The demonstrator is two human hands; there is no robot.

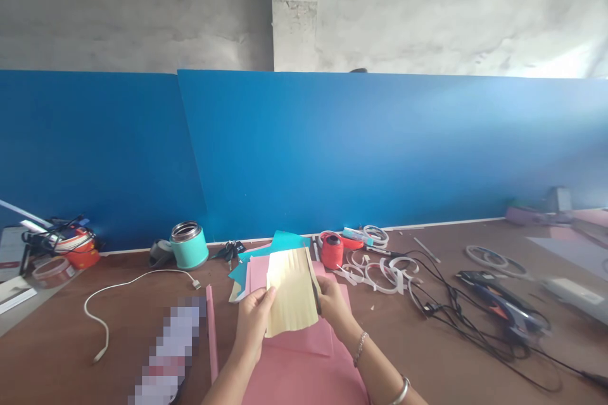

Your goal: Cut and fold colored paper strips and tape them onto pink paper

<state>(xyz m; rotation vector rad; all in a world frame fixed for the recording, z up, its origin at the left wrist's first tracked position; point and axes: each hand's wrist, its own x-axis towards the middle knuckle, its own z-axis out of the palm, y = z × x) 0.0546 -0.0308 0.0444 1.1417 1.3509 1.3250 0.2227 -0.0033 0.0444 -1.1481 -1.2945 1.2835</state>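
My left hand pinches the left edge of a pale yellow sheet of paper, thumb on top. The sheet is held up in front of me and shows faint creases. At its right edge my right hand is closed around what looks like scissors; their handles are mostly hidden by the fingers. A narrow strip stands along that edge, beside the dark blade. Beneath both hands lie pink sheets, with teal paper sticking out behind them.
Behind the papers sit a red round object and white strip loops. A teal flask and white cable lie left. At right are black cables and a dark tool. A blue partition bounds the table.
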